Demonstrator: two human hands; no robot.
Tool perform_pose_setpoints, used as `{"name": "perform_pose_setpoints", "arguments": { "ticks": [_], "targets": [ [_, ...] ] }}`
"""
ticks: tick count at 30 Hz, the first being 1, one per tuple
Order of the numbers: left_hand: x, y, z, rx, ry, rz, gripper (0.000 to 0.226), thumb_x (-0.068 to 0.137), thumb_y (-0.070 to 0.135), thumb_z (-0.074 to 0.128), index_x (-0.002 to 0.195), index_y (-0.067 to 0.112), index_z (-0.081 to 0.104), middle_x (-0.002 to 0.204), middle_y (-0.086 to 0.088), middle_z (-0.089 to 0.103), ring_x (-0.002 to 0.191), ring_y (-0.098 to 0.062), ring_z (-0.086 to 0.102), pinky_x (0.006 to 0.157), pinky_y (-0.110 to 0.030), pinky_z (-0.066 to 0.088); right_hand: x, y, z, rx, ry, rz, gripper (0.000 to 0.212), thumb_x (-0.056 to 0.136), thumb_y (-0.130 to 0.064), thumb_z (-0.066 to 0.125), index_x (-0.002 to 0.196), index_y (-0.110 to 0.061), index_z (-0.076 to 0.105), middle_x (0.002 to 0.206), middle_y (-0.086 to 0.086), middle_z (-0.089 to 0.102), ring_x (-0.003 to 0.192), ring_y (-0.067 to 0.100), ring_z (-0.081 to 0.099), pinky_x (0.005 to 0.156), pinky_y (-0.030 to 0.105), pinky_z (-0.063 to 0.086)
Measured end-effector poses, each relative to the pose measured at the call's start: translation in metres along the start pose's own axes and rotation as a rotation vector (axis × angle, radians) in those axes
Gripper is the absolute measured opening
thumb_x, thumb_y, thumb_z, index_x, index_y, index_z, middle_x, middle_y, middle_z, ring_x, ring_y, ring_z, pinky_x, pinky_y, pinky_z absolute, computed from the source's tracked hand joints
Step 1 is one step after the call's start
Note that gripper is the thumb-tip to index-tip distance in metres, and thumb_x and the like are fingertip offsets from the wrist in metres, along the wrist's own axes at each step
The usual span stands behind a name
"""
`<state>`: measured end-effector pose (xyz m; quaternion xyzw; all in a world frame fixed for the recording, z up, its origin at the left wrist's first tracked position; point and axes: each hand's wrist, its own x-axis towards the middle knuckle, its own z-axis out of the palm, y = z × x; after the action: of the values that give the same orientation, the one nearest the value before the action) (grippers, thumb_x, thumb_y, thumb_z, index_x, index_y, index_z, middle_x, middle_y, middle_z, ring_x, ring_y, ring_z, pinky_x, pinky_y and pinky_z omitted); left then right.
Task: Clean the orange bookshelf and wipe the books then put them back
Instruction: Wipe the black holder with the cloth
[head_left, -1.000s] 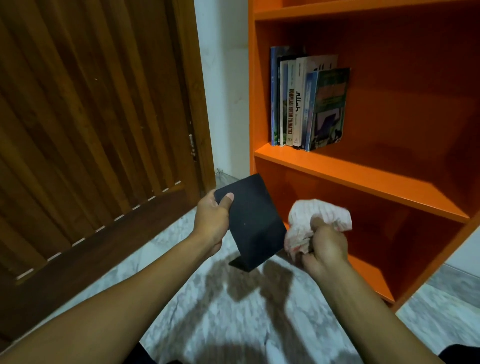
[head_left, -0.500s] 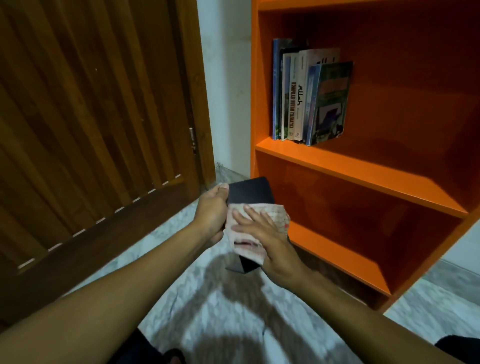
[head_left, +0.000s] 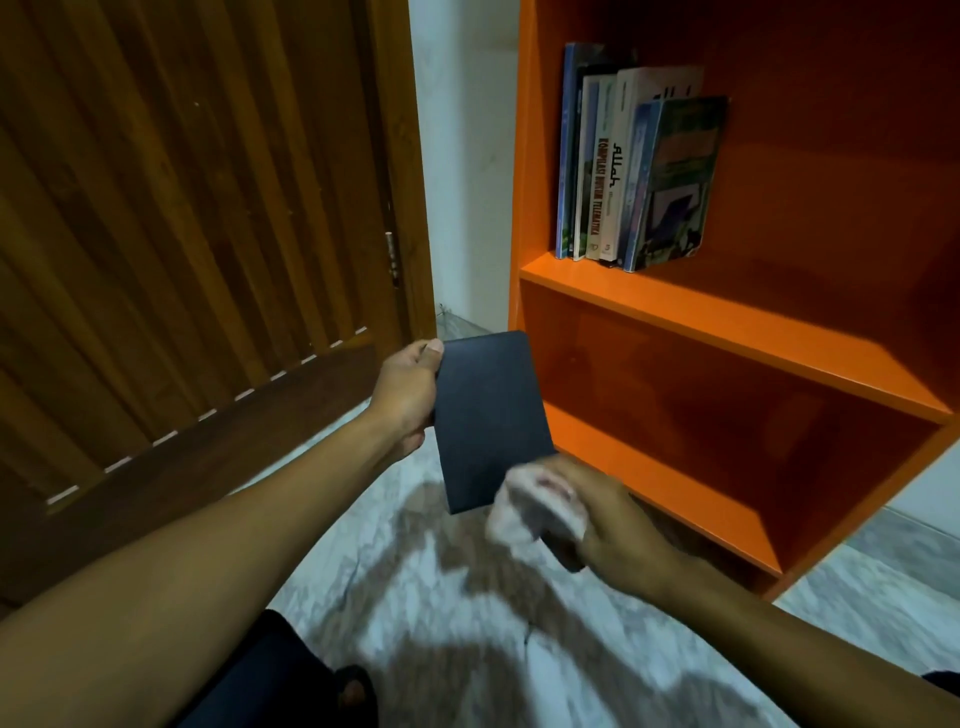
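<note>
Head view, L hand (head_left: 408, 395) grips black bookend (head_left: 488, 415), R hand (head_left: 613, 525) w/ blurry cloth (head_left: 524, 506)

— Moved since half a second ago?
— Right hand (head_left: 618, 525) and white cloth (head_left: 530, 512), slid from the middle of the black bookend (head_left: 491, 418) down to its lower right corner, low and right of frame centre. Blurred now, fingers bunched round the cloth rather than spread flat over it.
— And the face of the bookend?
— Uncovered again, nearly all of the dark panel showing, tilted a little more upright than a second ago.
— Left hand (head_left: 410, 392)?
— Shifted only slightly, gripping the upper left edge, thumb at the top corner.
— Anything else?
— Framing drifted; books (head_left: 634, 166) now a bit further right in the upper part.
</note>
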<state>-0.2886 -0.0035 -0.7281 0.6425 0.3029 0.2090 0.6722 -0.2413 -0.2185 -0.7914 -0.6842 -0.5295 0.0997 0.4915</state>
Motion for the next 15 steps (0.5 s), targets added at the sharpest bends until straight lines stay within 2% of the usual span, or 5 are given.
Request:
{"name": "perform_pose_setpoints", "arguments": {
  "ticks": [3, 7, 9, 12, 15],
  "targets": [
    [0.001, -0.001, -0.003, 0.049, -0.026, 0.006, 0.038, 0.108, 0.034, 0.034, 0.113, 0.011, 0.063, 0.096, -0.005, 0.069, 0.084, -0.019, 0.062, 0.064, -0.030, 0.049, 0.021, -0.009, -0.014, 0.040, 0.290, 0.010, 0.029, 0.084, -0.029, 0.052, 0.112, -0.034, 0.059, 0.103, -0.016, 0.068, 0.098, -0.008, 0.061, 0.078, 0.017, 0.047],
    [-0.002, -0.005, 0.003, 0.107, -0.099, 0.013, 0.037, 0.107, 0.033, 0.036, 0.114, 0.010, 0.064, 0.097, -0.004, 0.070, 0.080, -0.015, 0.064, 0.064, -0.029, 0.049, 0.056, -0.004, -0.025, 0.041, 0.503, 0.065, 0.051, 0.083, 0.008, 0.051, 0.126, -0.019, 0.059, 0.113, -0.013, 0.067, 0.104, 0.005, 0.063, 0.079, 0.026, 0.051],
    [-0.001, -0.007, 0.008, 0.121, -0.130, 0.007, 0.037, 0.107, 0.032, 0.037, 0.116, 0.008, 0.064, 0.100, -0.009, 0.071, 0.077, -0.015, 0.063, 0.059, -0.027, 0.048, 0.067, -0.008, -0.021, 0.020, 0.491, 0.056, 0.046, 0.091, 0.006, 0.051, 0.129, -0.019, 0.058, 0.124, -0.010, 0.065, 0.116, 0.000, 0.059, 0.092, 0.028, 0.052],
    [0.002, -0.006, 0.013, 0.013, -0.101, -0.029, 0.034, 0.107, 0.030, 0.040, 0.111, 0.007, 0.065, 0.089, -0.011, 0.068, 0.064, -0.015, 0.060, 0.049, -0.020, 0.046, 0.061, -0.005, 0.001, 0.051, 0.323, 0.038, 0.037, 0.096, -0.004, 0.053, 0.133, -0.006, 0.056, 0.135, -0.002, 0.051, 0.124, -0.012, 0.048, 0.107, 0.021, 0.043],
    [0.007, -0.004, 0.005, -0.085, -0.029, -0.067, 0.031, 0.106, 0.029, 0.041, 0.098, 0.012, 0.066, 0.078, -0.006, 0.067, 0.058, -0.015, 0.058, 0.048, -0.019, 0.045, 0.035, 0.007, 0.019, -0.016, 0.145, 0.049, 0.047, 0.092, -0.038, 0.053, 0.132, -0.013, 0.057, 0.142, -0.005, 0.047, 0.138, 0.000, 0.040, 0.114, 0.033, 0.038]
  ]
}}
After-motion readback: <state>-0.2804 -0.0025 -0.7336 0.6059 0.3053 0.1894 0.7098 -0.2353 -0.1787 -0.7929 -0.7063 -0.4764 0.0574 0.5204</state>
